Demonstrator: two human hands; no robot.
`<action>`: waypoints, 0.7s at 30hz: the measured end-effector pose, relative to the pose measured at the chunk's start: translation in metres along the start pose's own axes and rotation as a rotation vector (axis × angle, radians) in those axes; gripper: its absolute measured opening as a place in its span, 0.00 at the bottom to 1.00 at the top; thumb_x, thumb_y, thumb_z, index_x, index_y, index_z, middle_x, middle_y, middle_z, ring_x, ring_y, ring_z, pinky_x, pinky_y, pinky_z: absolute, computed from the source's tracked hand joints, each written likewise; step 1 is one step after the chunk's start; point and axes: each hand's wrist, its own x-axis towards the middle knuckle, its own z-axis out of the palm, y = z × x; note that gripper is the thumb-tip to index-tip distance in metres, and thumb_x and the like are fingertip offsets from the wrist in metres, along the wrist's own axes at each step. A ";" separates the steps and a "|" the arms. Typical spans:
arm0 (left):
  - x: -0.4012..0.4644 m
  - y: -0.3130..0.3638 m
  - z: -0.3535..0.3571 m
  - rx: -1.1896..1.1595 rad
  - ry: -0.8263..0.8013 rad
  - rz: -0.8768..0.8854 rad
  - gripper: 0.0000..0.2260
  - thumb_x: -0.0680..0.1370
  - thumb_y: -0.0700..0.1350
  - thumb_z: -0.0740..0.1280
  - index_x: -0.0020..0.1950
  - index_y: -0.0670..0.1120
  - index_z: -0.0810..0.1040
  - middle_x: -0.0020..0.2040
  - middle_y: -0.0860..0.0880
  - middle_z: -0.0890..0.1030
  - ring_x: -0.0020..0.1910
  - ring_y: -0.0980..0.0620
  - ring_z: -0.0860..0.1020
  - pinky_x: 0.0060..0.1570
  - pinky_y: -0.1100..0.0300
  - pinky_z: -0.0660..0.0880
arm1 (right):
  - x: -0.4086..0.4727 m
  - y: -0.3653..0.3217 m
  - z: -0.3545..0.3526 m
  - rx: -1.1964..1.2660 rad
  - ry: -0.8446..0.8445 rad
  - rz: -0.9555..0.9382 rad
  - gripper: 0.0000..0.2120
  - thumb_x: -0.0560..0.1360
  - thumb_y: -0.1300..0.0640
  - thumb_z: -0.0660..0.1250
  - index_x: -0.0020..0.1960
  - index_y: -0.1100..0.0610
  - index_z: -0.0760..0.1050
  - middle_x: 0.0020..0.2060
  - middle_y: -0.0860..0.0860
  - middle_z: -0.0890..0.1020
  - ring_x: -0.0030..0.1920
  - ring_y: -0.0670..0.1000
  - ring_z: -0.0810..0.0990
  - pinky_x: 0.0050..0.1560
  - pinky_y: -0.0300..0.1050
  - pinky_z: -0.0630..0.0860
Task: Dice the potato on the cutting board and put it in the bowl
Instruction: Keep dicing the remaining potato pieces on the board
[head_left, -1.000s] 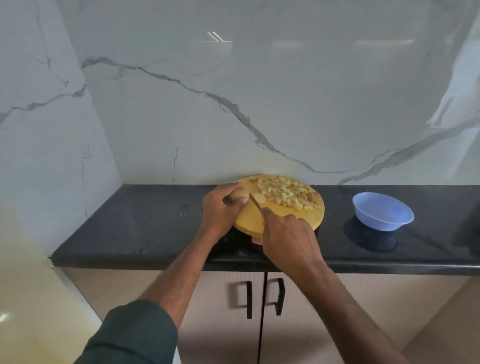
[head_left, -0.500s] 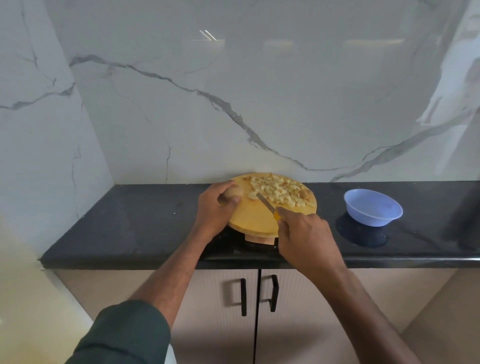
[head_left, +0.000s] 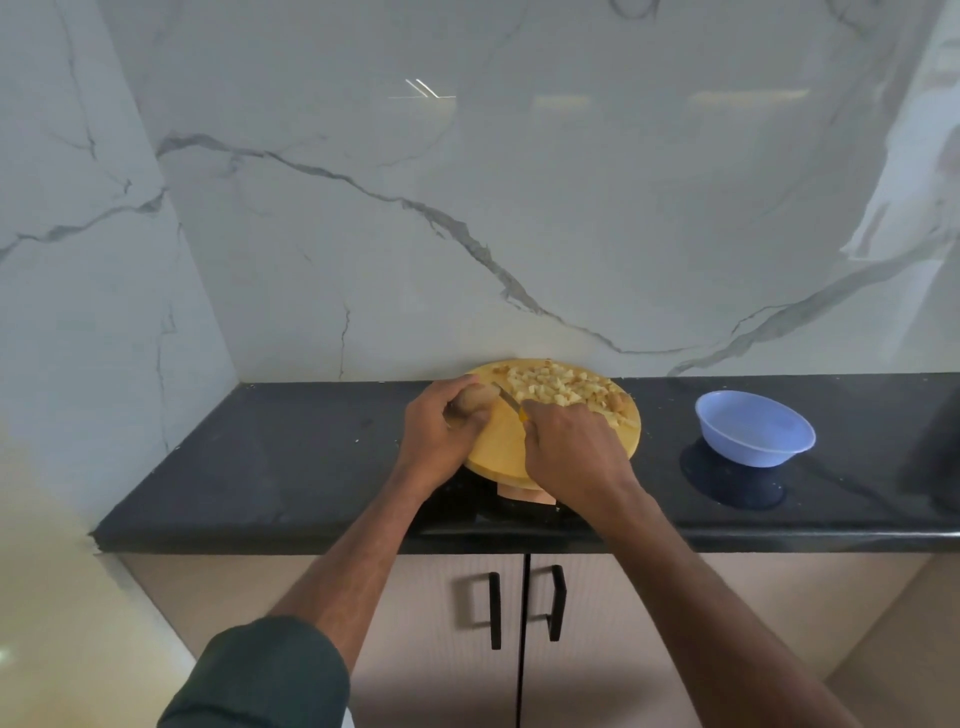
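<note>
A round wooden cutting board (head_left: 501, 447) lies on the black counter against the wall. My left hand (head_left: 439, 434) grips a brown potato piece (head_left: 474, 399) at the board's left edge. My right hand (head_left: 569, 452) holds a knife (head_left: 508, 399) by its yellow handle, the blade pointing toward the potato piece. A heap of diced potato (head_left: 558, 387) covers the far side of the board. A light blue bowl (head_left: 754, 428) stands to the right of the board with nothing visible in it.
The black counter (head_left: 291, 457) runs left and right of the board, its front edge near my forearms. Marble wall panels rise behind and to the left. Cabinet doors with black handles (head_left: 524, 605) are below. A dark object (head_left: 935, 447) stands at the far right.
My right hand moved the knife back left toward the potato piece in my left hand. The view shifted slightly.
</note>
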 end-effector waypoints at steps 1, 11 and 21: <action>0.000 0.000 0.000 0.000 0.001 0.000 0.20 0.75 0.43 0.75 0.66 0.50 0.80 0.61 0.56 0.79 0.58 0.64 0.76 0.55 0.74 0.72 | 0.001 0.000 0.000 0.012 0.006 0.003 0.13 0.83 0.55 0.56 0.60 0.54 0.77 0.39 0.52 0.82 0.38 0.56 0.81 0.41 0.55 0.81; 0.002 -0.004 0.002 -0.022 -0.003 -0.016 0.18 0.78 0.43 0.72 0.68 0.48 0.78 0.64 0.51 0.79 0.62 0.54 0.76 0.61 0.57 0.76 | -0.031 0.015 -0.006 0.132 0.035 -0.047 0.14 0.84 0.54 0.57 0.65 0.51 0.77 0.37 0.48 0.82 0.37 0.51 0.80 0.43 0.54 0.80; 0.001 -0.002 0.000 -0.082 -0.004 -0.043 0.18 0.75 0.45 0.75 0.64 0.49 0.78 0.60 0.55 0.79 0.60 0.60 0.76 0.57 0.64 0.74 | -0.011 0.012 -0.002 0.071 0.001 -0.051 0.16 0.85 0.54 0.55 0.67 0.53 0.76 0.39 0.52 0.82 0.38 0.54 0.79 0.43 0.55 0.80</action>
